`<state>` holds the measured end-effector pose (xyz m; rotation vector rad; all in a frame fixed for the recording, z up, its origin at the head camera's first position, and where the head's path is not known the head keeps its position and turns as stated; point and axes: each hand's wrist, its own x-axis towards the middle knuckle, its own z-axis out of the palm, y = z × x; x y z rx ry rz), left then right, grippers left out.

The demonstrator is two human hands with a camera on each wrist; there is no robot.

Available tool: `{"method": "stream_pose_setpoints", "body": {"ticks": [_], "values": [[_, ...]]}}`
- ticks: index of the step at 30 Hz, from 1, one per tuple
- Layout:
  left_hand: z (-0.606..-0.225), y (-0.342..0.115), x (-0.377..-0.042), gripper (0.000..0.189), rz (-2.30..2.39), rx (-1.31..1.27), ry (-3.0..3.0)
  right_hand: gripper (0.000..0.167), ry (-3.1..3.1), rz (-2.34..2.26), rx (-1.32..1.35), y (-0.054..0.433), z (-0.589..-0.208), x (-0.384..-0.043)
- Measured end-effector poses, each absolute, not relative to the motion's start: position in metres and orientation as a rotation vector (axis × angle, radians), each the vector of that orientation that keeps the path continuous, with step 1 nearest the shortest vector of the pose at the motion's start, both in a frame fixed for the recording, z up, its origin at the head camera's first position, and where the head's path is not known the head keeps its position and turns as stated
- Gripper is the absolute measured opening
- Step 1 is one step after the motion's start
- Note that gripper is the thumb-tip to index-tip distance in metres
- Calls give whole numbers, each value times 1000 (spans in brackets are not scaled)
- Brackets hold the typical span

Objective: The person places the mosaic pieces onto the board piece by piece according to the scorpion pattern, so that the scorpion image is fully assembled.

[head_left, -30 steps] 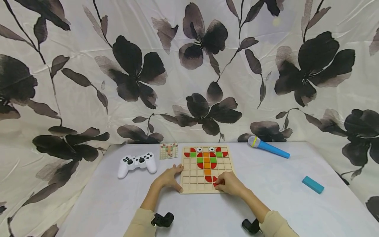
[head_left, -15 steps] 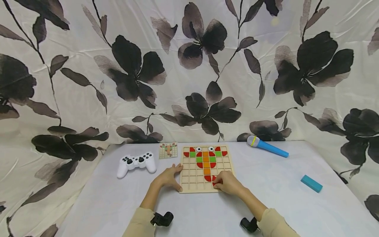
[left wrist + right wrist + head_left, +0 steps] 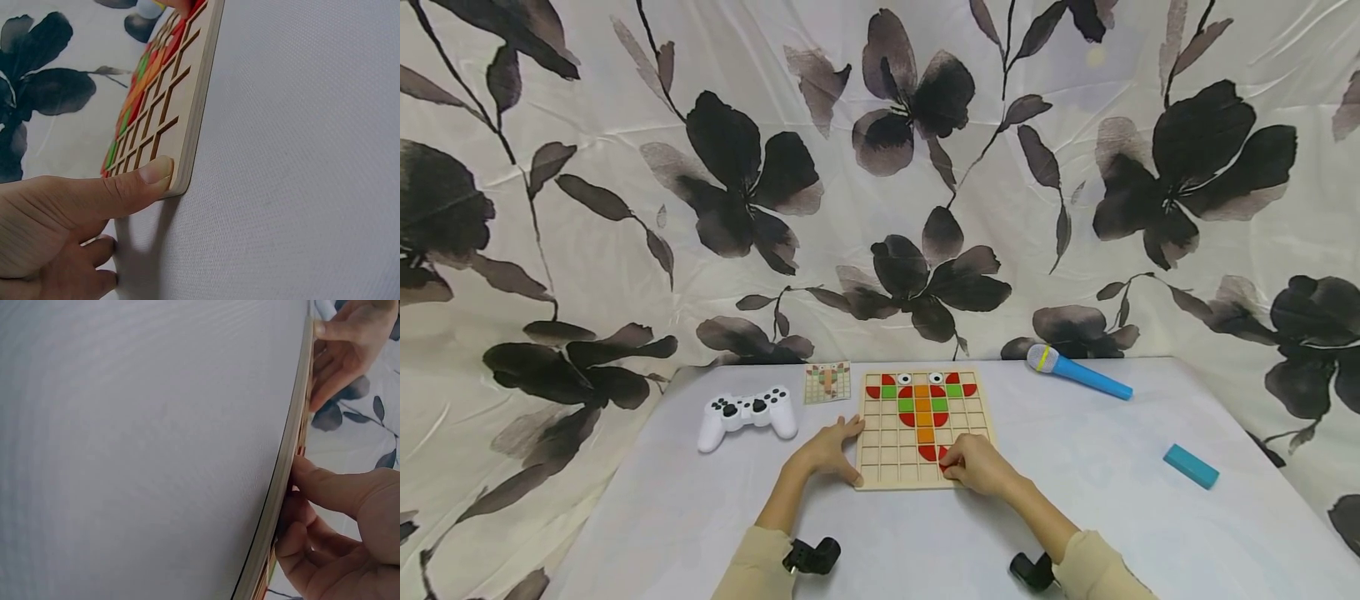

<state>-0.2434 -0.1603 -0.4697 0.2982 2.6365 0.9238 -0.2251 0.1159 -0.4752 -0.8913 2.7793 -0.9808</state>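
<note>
A square wooden grid board [image 3: 887, 467] lies on the table with a pattern of red, green and orange tiles [image 3: 922, 404] and two round eye pieces. At its left side, my left hand [image 3: 826, 450] is spread, the thumb resting on the near corner in the left wrist view and the other fingers along the side. My right hand [image 3: 981, 465] pinches a small red tile [image 3: 943, 452] between thumb and fingers, low on the board and just right of a placed red tile [image 3: 928, 453]. Much of the pinched tile is hidden behind the fingertips.
Behind the board's left corner sits a small pattern card [image 3: 827, 382]. A white game controller [image 3: 748, 417] lies to the left. On the right are a blue toy microphone [image 3: 1081, 372] and a teal block [image 3: 1191, 467]. A floral cloth [image 3: 925, 208] hangs behind the table.
My right fingertips have shifted slightly left over the red tile, and less of the red shows beside them. The left hand and the board have stayed in place.
</note>
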Motion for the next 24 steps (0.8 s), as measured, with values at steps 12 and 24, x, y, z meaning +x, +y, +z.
{"method": "stream_pose_setpoints", "body": {"ticks": [12,24], "values": [[-468,-159,-242,93,924,283,2641,11,2751,-1012,-947,120,-475,-226],[-470,-161,-242,94,927,297,2647,3,2792,-1063,-845,160,-470,-224]]}}
